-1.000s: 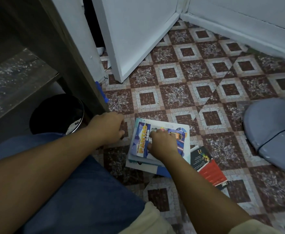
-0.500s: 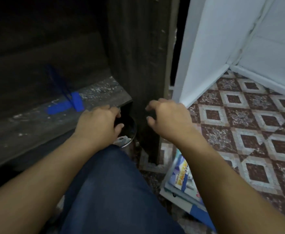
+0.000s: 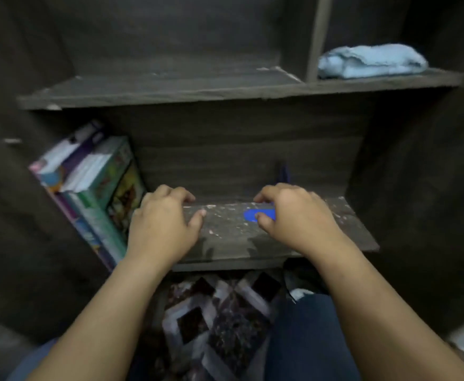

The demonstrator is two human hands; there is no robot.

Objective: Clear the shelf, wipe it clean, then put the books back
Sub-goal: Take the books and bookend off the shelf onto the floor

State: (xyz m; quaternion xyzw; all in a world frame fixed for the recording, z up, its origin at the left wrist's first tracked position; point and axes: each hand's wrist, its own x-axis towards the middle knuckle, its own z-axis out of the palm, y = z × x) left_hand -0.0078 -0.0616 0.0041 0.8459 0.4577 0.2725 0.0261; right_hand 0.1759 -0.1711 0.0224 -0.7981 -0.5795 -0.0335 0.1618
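Both hands are over the lower shelf (image 3: 225,229), w/ nothing held. The left hand (image 3: 162,224) is palm down, fingers loosely curled and thumb out to the right. It sits just beside the books (image 3: 93,188), but blur hides whether it touches them. The right hand (image 3: 297,215) is posed the same on the right half of the board, its thumb over a blue tape mark (image 3: 250,215). The hands are well apart, w/ bare, dusty, white-specked board between them.

The books lean as a stack in the shelf's left corner, tilted vs. the cabinet's left side wall, spines and page edges toward the camera. They are not yet cleared and block that end of the board.

Upper shelf (image 3: 170,89): an upright divider (image 3: 317,37) splits it. A crumpled light-blue cloth (image 3: 371,61) lies in the right compartment.

Below the shelf edge are patterned floor tiles (image 3: 220,320) and the person's knee in blue jeans (image 3: 308,339), at bottom right.
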